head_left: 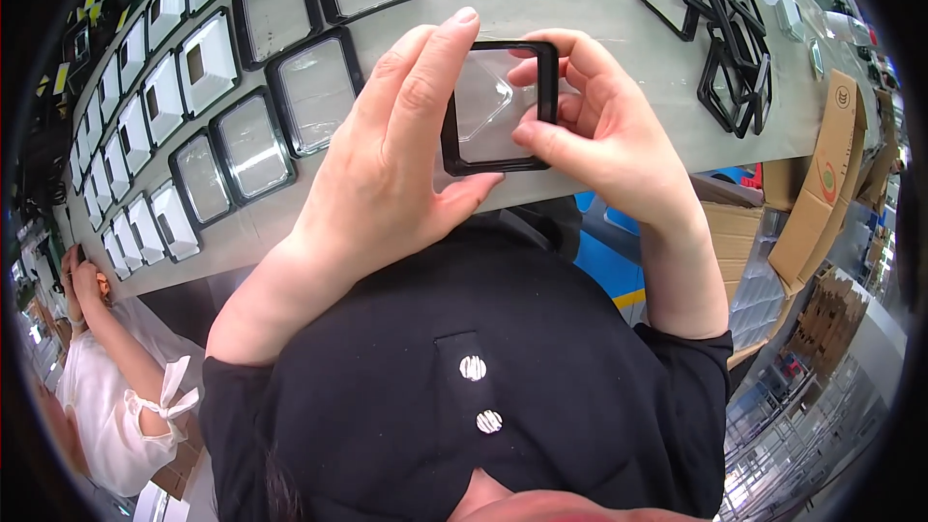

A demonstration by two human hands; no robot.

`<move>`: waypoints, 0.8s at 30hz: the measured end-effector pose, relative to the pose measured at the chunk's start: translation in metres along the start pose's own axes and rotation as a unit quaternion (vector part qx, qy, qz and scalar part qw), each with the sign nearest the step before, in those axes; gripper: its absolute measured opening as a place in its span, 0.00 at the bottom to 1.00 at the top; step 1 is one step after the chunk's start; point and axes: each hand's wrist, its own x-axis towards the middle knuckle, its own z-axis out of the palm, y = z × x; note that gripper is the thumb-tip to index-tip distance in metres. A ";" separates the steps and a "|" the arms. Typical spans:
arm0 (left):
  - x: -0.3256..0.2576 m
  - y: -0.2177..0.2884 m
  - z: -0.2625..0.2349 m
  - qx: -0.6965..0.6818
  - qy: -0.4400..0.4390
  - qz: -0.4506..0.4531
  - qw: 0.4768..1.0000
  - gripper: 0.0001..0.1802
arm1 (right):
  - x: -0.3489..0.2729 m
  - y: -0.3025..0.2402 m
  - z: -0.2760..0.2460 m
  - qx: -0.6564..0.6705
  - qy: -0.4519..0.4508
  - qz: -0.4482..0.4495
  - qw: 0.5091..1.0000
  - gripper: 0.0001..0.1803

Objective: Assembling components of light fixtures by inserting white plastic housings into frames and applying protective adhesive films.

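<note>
A black, rounded rectangular frame (499, 166) with a see-through middle is held up in front of my chest, tilted over the table's near edge. My right hand (609, 126) grips its right side, thumb on the near face and fingers curled around behind. Along the frame's left side lies my left hand (391, 126), fingers stretched upward and thumb apart below the lower left corner. The left hand covers part of that side, so how firmly it touches is hidden. Bright bent lines show through the middle; whether they are reflections I cannot tell.
Black frames with clear panes (312, 92) lie in rows on the grey table (580, 0), beside rows of white box-like pieces (206, 63). Loose black frames (737, 63) are piled at the right. A cardboard box (817, 184) stands past the right edge. A co-worker's arm (121, 343) reaches in at left.
</note>
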 end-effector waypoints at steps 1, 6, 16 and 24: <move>0.000 0.000 0.001 -0.002 -0.001 -0.001 1.000 0.59 | 0.001 0.003 -0.002 0.048 0.007 0.003 0.999 0.30; 0.000 0.000 0.004 0.023 0.001 -0.051 0.998 0.59 | 0.000 0.001 0.004 -0.154 0.092 -0.083 0.980 0.28; -0.004 -0.005 0.012 -0.009 0.058 -0.044 0.997 0.59 | 0.014 -0.007 0.000 0.065 0.007 -0.021 0.998 0.20; -0.010 -0.010 0.015 -0.079 0.089 -0.029 0.992 0.58 | 0.021 -0.012 -0.003 0.066 -0.055 0.029 0.996 0.12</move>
